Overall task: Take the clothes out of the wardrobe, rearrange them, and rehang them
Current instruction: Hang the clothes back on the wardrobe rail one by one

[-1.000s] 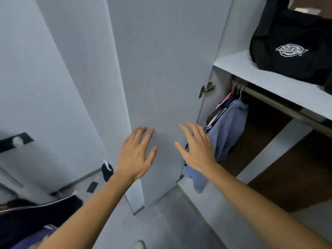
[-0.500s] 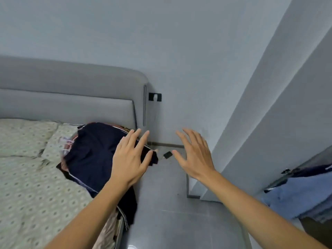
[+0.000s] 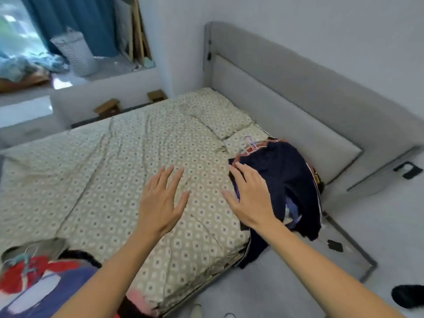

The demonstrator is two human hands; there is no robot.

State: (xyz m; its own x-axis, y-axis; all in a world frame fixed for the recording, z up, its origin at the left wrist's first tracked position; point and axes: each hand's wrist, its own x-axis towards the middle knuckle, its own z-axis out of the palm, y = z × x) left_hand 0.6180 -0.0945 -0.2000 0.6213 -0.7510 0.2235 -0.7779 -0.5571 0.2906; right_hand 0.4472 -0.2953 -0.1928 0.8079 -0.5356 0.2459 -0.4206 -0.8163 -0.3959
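Closest to me, at the lower left edge, I see a heap of clothes (image 3: 34,278) in red, blue and grey lying on the near corner of the bed (image 3: 114,168), with what looks like a teal hanger on top of it. Both forearms reach out from the bottom of my view over the patterned sheet. My left hand (image 3: 161,203) hangs above bare bedding, palm down, its fingers (image 3: 168,174) straight and spread, holding nothing. My right hand (image 3: 249,200) is just beside it, also flat with the fingers (image 3: 241,167) extended and slightly apart, gripping nothing. The dark navy clothes (image 3: 282,180) lie directly under and to the right of that hand; the fingertips overlap the garment's left edge, though I cannot tell whether they touch the cloth or hover over it. The navy pile sits on the bed's right side near the headboard, and part of it drapes over the mattress edge toward the grey floor (image 3: 298,294). Pale pink hangers (image 3: 251,145) poke out at the top of that pile, resting against a pillow (image 3: 220,113) in the same pattern as the sheet. A small black object (image 3: 335,245) lies on the floor beside the bed, and another dark shape (image 3: 408,296) sits at the far right edge. Beyond is the grey padded headboard (image 3: 286,88), and off to the far left a window ledge with a pale laundry basket (image 3: 75,55) and blue curtains (image 3: 80,21).
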